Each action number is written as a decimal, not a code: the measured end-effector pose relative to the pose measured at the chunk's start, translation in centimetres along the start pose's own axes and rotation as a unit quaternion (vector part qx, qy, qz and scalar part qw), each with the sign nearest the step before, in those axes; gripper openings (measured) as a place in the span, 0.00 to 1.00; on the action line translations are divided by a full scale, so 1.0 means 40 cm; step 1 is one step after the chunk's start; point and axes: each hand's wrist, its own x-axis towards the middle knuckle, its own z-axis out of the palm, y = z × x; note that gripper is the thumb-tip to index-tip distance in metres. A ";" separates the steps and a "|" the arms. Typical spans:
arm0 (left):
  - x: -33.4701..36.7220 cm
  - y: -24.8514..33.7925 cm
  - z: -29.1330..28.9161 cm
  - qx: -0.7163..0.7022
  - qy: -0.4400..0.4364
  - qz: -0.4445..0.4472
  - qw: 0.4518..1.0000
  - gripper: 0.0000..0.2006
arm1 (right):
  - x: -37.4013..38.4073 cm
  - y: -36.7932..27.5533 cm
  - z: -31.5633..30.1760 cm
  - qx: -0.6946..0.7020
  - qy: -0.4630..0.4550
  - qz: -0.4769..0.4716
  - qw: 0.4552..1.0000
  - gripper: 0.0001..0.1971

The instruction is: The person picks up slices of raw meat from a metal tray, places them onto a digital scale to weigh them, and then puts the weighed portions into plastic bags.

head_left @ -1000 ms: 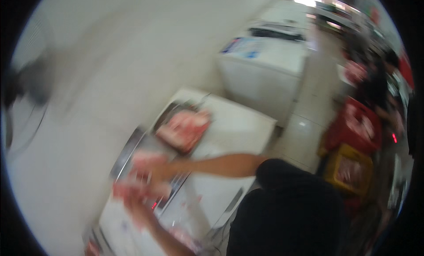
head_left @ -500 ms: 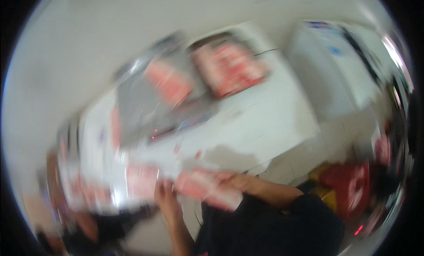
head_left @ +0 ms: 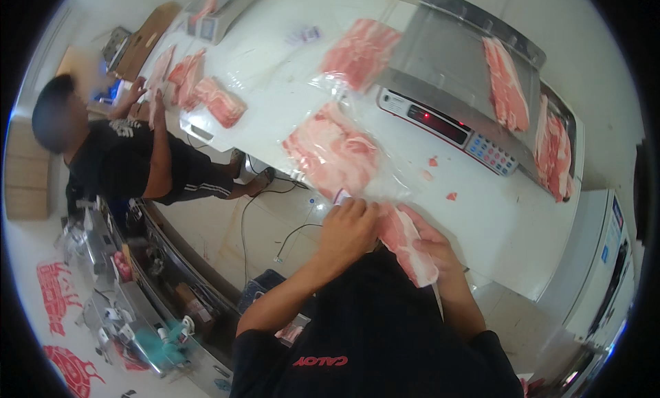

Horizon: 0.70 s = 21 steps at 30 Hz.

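Note:
A slab of sliced raw pork belly, pink with white fat, lies in my right hand, which is closed round its right side. My left hand has its fingers bent together at the near edge of a clear plastic bag, beside a small white and purple label. Its fingertips are partly hidden and also lie close to the slab's upper end. Inside the bag, flat on the white table, are pork slices.
A scale with pork strips on its plate stands ahead. Beyond the bag lies another packed bag of meat. At the left, a co-worker handles meat. A white freezer is at right; cables trail across the floor.
My view has turned, so the table and scale sit differently in it, and the earlier blur is gone. My right hand keeps hold of the pork; my left stays by the bag.

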 end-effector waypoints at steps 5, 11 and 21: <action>0.026 -0.016 -0.029 -0.033 0.035 0.037 0.998 0.13 | 0.411 0.042 -0.024 -0.363 -0.003 -0.069 0.929 0.36; 0.044 -0.069 -0.094 -0.100 0.083 0.051 0.990 0.14 | 0.594 -0.004 0.106 -0.035 -0.059 -0.023 0.997 0.29; 0.003 -0.072 -0.031 -0.221 -0.021 0.160 0.962 0.15 | 0.363 0.054 0.061 -0.408 0.141 -0.079 0.899 0.24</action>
